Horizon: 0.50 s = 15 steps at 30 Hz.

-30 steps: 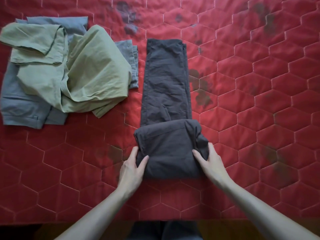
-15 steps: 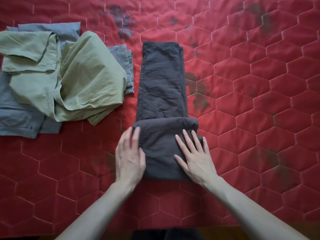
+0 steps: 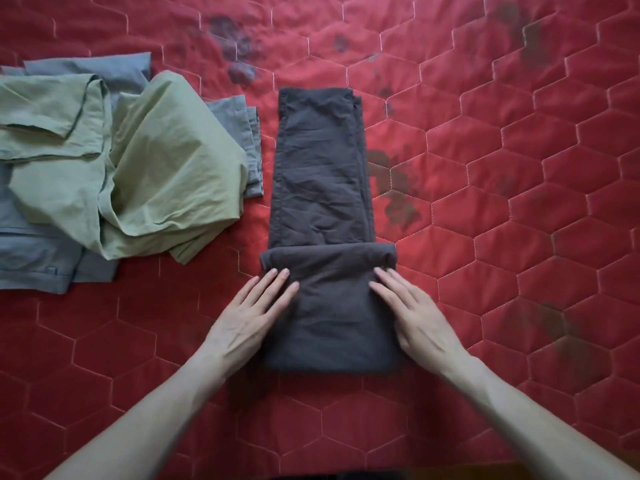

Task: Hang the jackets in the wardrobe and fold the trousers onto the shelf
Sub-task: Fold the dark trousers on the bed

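- Lying lengthwise on a red quilted bedspread [image 3: 519, 202], the dark trousers [image 3: 322, 174] have their near end turned over into a thick folded block [image 3: 329, 306], the legs stretching away from the person
- Soft, thin and creased, the cloth looks light and limp; it would likely sag and come apart if lifted by one edge, so the surest hold appears to be along both side edges of the folded block, or beneath it
- Resting flat on the block, the left hand [image 3: 249, 317] covers its left edge with fingers straight and partly on the bedspread, gripping nothing
- Mirroring it, the right hand [image 3: 415, 313] presses the right edge with fingers extended, also released, the fingertips of both stopping short of the fold line
- The trousers sit between the two forearms, directly ahead of the person
- Heaped to the left, well apart from the hands, a pale green garment [image 3: 149, 168] lies rumpled over a grey-blue garment [image 3: 38, 258]
- No wardrobe or shelf is in view
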### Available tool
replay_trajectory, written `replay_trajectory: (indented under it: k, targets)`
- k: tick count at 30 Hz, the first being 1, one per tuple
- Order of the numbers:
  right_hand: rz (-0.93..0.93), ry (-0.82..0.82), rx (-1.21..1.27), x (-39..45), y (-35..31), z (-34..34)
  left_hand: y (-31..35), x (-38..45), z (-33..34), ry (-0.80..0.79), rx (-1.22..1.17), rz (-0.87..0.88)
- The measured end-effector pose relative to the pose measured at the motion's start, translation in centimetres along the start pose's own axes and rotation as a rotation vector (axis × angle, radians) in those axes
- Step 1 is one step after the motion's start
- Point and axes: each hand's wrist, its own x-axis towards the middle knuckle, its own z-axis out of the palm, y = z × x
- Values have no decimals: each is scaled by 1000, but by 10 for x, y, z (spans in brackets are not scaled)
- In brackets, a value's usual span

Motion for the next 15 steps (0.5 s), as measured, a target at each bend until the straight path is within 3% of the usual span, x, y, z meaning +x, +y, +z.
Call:
replay_trajectory:
  k: [3, 9, 15]
  targets:
    - [-45, 70, -190, -13, 20, -10, -7, -2, -5, 0, 44, 63]
    - [-170, -161, -259, -18, 27, -6, -5, -5, -3, -138, -81, 66]
    - [-194, -15, -133, -21, 12, -16, -2, -17, -9, -148, -242, 83]
